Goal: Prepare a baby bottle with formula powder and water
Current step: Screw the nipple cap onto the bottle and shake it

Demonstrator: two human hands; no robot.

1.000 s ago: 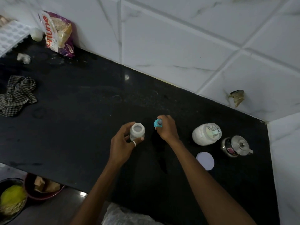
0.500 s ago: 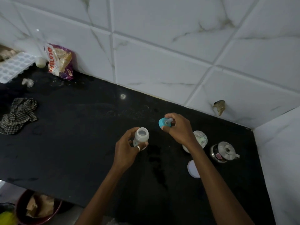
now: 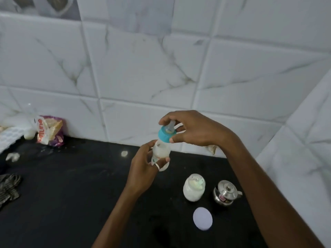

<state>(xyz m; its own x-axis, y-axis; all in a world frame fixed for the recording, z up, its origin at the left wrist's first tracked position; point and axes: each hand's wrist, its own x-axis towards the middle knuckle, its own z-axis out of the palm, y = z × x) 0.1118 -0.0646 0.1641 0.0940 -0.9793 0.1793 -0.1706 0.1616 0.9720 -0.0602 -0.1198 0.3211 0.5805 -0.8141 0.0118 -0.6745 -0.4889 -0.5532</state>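
A white marble-veined tiled wall [image 3: 143, 68] backs a black stone counter [image 3: 71, 203], above which a person holds the two parts of a feeding bottle mouth to mouth. The left hand [image 3: 143, 169] has its fingers curled round the translucent baby bottle [image 3: 161, 152]. It holds the bottle clear of the counter and nearly upright, apparently to steady the open neck and keep the whitish contents in.

The right hand [image 3: 195, 129], at two o'clock of the bottle, pinches the teal nipple cap [image 3: 165, 134] by its ring between thumb and fingertips, with the clear teat poking up between them. The cap sits tilted at the bottle's mouth and is not yet seated square. Gripping the ring rather than the teat looks suited to twisting the cap onto the thread.

A checked cloth [image 3: 9, 187] lies at eight o'clock of the bottle, by the frame's edge. A snack packet [image 3: 49, 130] leans on the wall, well apart at nine o'clock. At four o'clock stands an open jar of white powder [image 3: 194, 187], with a small lidded steel pot [image 3: 226, 193] just beside it at its three o'clock. A round white lid [image 3: 202, 218] lies flat at the jar's six o'clock.

Nothing stands between cap and bottle. The right forearm passes close by the pot, which a dropped elbow might knock.
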